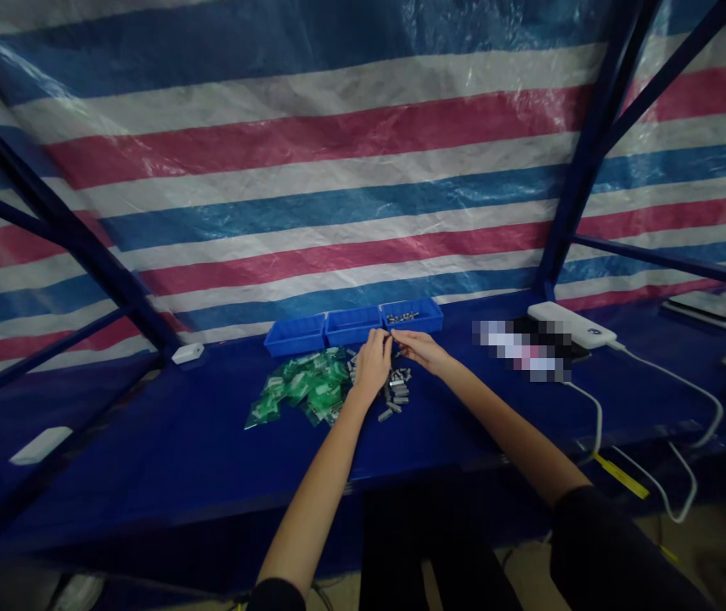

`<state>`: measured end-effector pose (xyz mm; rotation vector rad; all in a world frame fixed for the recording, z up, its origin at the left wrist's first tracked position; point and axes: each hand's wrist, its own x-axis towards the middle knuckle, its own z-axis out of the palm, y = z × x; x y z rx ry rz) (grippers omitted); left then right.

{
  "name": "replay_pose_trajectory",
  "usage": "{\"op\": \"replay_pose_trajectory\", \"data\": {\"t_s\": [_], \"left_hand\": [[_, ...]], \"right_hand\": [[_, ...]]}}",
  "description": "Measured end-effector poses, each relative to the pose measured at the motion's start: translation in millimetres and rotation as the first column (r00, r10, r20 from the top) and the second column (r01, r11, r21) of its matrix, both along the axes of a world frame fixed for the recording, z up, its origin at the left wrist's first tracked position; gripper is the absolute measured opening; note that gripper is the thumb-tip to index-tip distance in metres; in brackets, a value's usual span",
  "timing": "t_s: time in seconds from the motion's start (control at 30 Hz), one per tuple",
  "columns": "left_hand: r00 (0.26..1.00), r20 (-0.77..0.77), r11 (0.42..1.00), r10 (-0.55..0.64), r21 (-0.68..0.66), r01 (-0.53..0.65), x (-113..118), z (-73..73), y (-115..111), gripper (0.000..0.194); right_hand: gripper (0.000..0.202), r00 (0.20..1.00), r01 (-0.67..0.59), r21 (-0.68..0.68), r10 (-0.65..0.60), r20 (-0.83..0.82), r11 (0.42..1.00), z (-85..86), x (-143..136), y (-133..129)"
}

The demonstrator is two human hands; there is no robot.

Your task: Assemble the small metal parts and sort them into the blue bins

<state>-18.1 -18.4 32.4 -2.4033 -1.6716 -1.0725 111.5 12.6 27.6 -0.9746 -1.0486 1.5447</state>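
My left hand (374, 363) and my right hand (421, 348) meet fingertip to fingertip in front of the blue bins. Both are closed in a pinch around something small and dark that I cannot make out. Under and beside them lies a loose pile of small grey metal cylinders (399, 392), partly hidden by my left hand. To the left of that hand is a heap of clear plastic bags with green contents (308, 382). Just beyond my fingers, the right blue bin (430, 319) holds several small metal parts (402, 316).
Two more blue bins, the middle one (353, 329) and the left one (292, 339), stand in the row. At right, a white power bank (570, 325) with a white cable (674, 367) lies by a blurred-out item. Dark blue frame posts (570, 195) and a striped sheet (337, 204) close off the back.
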Motion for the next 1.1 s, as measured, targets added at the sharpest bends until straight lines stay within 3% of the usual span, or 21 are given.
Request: {"op": "replay_pose_trajectory", "data": {"t_s": [0.1,0.27,0.43,0.57,0.67,0.73,0.83,0.93,1.1], "left_hand": [[0.998,-0.047,0.999,0.034,0.006,-0.034,0.1,-0.4,-0.6,0.017],[0.984,0.046,0.985,0.170,0.008,-0.171,-3.3,-1.4,1.9,0.017],[0.965,0.134,0.973,0.226,0.008,-0.229,-7.7,-1.7,4.2,0.019],[0.963,0.138,0.973,0.231,-0.008,-0.233,-7.5,-2.0,4.1,0.018],[0.962,0.140,0.972,0.234,-0.016,-0.234,-7.7,-2.9,5.0,0.017],[0.967,0.134,0.976,0.217,-0.034,-0.214,-8.5,-3.8,6.3,0.015],[0.992,0.067,0.993,0.109,-0.059,-0.105,-9.4,-5.6,7.6,0.016],[0.997,-0.070,0.998,-0.022,-0.060,0.017,-8.6,-8.1,7.1,0.019],[0.977,-0.193,0.991,-0.085,-0.115,0.063,-6.4,-14.0,6.5,0.023]], "right_hand": [[0.025,0.997,0.038,0.036,-0.040,0.061,0.999,-1.9,1.4,2.0],[0.023,0.935,0.192,0.196,-0.240,0.261,0.962,-4.0,11.2,10.0],[0.028,0.905,0.272,0.244,-0.333,0.263,0.931,-2.0,22.8,15.0],[0.049,0.964,0.181,0.341,-0.235,0.123,0.922,0.1,24.4,16.6],[0.046,0.944,0.053,0.466,-0.197,0.266,0.883,-2.7,24.9,17.4],[0.032,0.855,-0.041,0.527,-0.243,0.458,0.849,-6.2,26.1,16.7],[0.021,0.633,-0.174,0.522,-0.311,0.709,0.835,-10.6,28.1,12.7],[0.020,0.460,-0.259,0.467,-0.317,0.829,0.845,-11.3,28.7,7.6],[0.017,0.381,-0.290,0.431,-0.310,0.871,0.855,-8.7,26.7,3.8]]}}
